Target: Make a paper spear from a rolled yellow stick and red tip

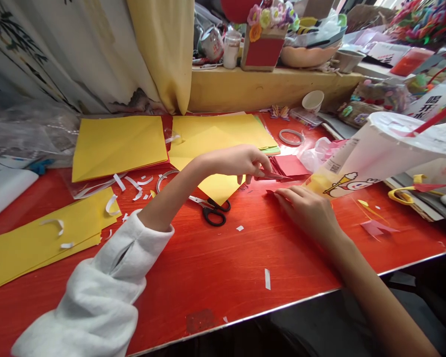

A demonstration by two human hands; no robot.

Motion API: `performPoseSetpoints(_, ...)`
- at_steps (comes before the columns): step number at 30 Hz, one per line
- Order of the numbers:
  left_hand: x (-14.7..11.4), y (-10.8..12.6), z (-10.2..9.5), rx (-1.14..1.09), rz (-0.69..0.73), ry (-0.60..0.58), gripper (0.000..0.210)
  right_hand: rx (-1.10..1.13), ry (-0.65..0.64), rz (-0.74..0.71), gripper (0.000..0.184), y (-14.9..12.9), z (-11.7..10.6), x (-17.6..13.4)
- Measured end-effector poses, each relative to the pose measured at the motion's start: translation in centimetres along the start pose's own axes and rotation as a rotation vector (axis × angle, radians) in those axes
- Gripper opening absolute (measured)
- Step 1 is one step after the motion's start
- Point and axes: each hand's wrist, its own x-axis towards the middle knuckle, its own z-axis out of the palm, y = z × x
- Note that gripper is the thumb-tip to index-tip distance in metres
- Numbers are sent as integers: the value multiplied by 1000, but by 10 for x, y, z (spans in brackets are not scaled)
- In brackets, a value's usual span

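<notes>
My left hand [241, 161] reaches over the desk, fingers bent down, pinching a thin folded piece of red paper [274, 175]. Just beyond it lies a stack of red paper squares [292, 165]. My right hand [308, 208] rests low on the desk beside the drink cup, its fingers together. A small red paper tip [269, 192] sticks out from under its fingertips; the rest of that piece is hidden. Below my left hand a corner of yellow paper [222, 187] partly covers a pair of scissors [213, 212] with black handles.
A large paper cup [390, 153] with a red straw stands close on the right. Yellow sheets [121, 144] and yellow strips [59, 233] lie left, with white scraps. A tape roll [291, 137] sits at the back. The desk edge [282, 303] runs along the front.
</notes>
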Motion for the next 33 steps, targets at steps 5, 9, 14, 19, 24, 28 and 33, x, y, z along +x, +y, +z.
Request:
performPoseSetpoints(5, 1, -1, 6, 127, -47, -144, 44, 224, 84, 245, 21, -1, 0, 2)
performPoseSetpoints(9, 11, -4, 26, 208, -104, -144, 40, 348, 62, 348, 23, 3, 2, 1)
performPoseSetpoints(14, 25, -13, 46, 308, 17, 67, 22, 163, -25, 254, 21, 6, 4, -5)
performPoseSetpoints(19, 28, -21, 52, 418, 127, 164, 24, 58, -82, 223, 24, 6, 1, -9)
performPoseSetpoints(24, 29, -20, 55, 489, 188, 143, 25, 21, -63, 228, 25, 4, 0, -10)
performPoseSetpoints(28, 31, -22, 57, 458, 212, 132, 27, -34, -26, 256, 22, 4, 1, -10)
performPoseSetpoints(33, 31, -25, 58, 442, 196, 168, 30, -23, -68, 219, 23, 2, -3, -10)
